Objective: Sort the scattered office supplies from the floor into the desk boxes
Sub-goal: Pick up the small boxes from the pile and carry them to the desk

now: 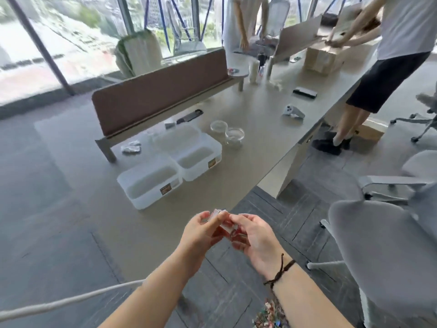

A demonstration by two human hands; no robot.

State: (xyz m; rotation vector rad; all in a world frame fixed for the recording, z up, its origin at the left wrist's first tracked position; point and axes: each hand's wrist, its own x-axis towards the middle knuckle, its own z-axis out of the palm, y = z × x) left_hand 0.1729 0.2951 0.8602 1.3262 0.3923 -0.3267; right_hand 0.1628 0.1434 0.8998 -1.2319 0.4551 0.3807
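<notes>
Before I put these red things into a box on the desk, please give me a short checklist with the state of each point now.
1. Both hands hold the items: left hand and right hand grip the red and white items: ok.
2. Near box open: ok.
3. Far box open: ok.
4. Boxes empty: cannot tell, blurred.
5. What kind the items are: cannot tell.
6. Desk edge between hands and boxes bare: ok.
</notes>
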